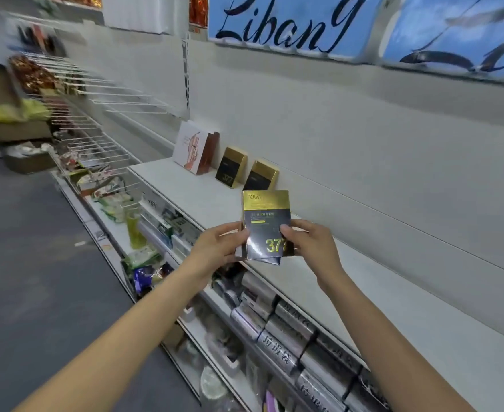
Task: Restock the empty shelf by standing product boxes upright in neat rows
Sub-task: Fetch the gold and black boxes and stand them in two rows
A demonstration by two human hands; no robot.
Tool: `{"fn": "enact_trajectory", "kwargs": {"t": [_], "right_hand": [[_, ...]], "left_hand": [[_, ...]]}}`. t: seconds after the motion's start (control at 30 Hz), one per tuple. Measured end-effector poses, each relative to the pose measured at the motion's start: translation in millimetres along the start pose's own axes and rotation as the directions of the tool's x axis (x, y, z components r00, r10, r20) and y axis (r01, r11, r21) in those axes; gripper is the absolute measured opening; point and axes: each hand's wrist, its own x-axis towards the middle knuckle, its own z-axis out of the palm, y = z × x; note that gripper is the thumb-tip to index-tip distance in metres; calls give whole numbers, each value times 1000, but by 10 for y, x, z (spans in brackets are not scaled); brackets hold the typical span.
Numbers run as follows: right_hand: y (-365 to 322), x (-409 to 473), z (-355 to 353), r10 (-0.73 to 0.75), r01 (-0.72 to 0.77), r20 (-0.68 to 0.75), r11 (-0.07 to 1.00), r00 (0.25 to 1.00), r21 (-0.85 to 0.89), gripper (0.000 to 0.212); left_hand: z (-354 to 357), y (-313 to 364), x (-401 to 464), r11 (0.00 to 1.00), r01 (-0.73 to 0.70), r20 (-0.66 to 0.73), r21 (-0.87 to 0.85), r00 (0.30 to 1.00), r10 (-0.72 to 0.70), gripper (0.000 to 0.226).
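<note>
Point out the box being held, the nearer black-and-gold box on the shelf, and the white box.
Held box (264,233), head view: dark front panel.
Nearer shelf box (259,177), head view: front face.
White box (189,150), head view: printed front.

black-gold box (267,230) held upright, two (246,173) shelved

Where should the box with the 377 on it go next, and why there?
Probably down onto the shelf, just right of the two gold boxes leaning at the back wall. Both hands, left and right, hold the box above that bare spot, and the row already runs that way.
</note>
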Motion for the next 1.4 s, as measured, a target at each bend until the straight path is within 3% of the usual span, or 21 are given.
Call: {"fn": "enact_trajectory", "kwargs": {"t": [0.13, 0.3, 0.6, 1.0, 1.4], "right_hand": [[5, 565, 114, 0, 0, 8, 1000, 1000, -4, 8], [64, 1159, 244, 9, -9, -3, 999, 1000, 35, 15], [304, 1653, 510, 65, -57, -118, 996, 991, 67, 21], [370, 1880, 1203, 140, -97, -442, 988, 886, 118, 19], [266, 1882, 1589, 133, -98, -614, 991, 778, 90, 19]], "left_hand": [[-256, 103, 523, 1000, -19, -45, 6, 999, 19, 38], [-527, 187, 1147, 995, -87, -63, 41, 994, 89, 33], [-1081, 161, 2054, 998, -32, -84, 50, 996, 36, 25], [-1882, 294, 3341, 982, -52, 126, 179, 992, 30, 22], [-1997, 162, 4153, 959, -83, 316, 270, 949, -7, 35]]}}
